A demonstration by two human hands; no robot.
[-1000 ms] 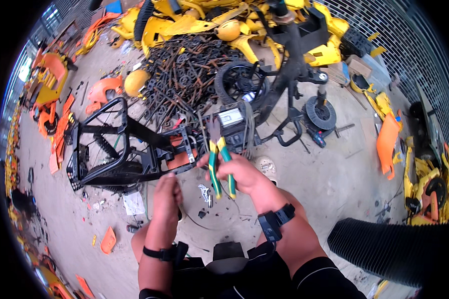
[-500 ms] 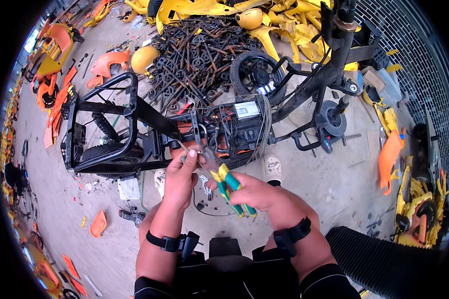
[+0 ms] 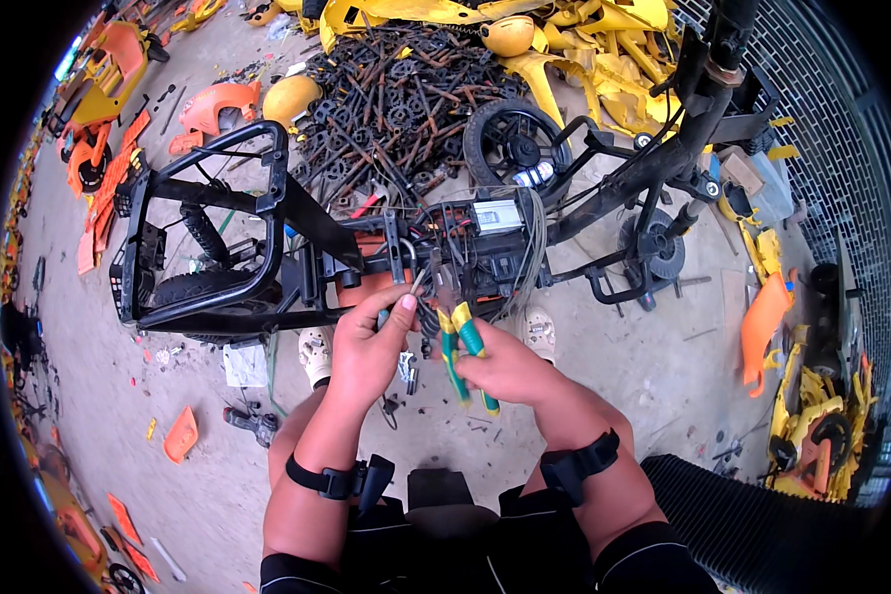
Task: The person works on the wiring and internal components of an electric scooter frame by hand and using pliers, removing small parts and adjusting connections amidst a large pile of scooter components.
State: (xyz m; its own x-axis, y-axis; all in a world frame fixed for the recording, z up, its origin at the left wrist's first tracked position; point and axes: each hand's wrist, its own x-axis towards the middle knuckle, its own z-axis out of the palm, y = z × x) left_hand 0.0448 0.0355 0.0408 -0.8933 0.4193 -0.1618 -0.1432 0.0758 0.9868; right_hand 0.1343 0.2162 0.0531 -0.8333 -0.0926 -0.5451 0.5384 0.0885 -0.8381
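Observation:
My right hand (image 3: 505, 364) is closed round the green-and-yellow handles of a pair of pliers (image 3: 464, 342). The pliers' metal jaws point away from me, over the middle of a black scooter frame (image 3: 317, 223). Just left of the jaws, my left hand (image 3: 371, 342) pinches a thin grey piece (image 3: 421, 279); whether it is a cable or a rod I cannot tell. A small teal end shows between its thumb and fingers. Beyond both hands lie wires and a silver box (image 3: 497, 216) in the frame's middle. A bundle of grey cables (image 3: 535, 243) hangs beside that box.
Behind the frame rises a heap of rusty metal parts (image 3: 391, 119), with a loose wheel (image 3: 517, 148) and yellow body panels (image 3: 614, 59). A power tool (image 3: 251, 424) and an orange piece (image 3: 180, 436) lie on the floor at left. Black ribbed material (image 3: 742, 515) is near my right.
The pliers have turned more upright, their jaws now farther forward over the frame. My left hand has shifted slightly right with the thin grey piece. The view has shifted a little.

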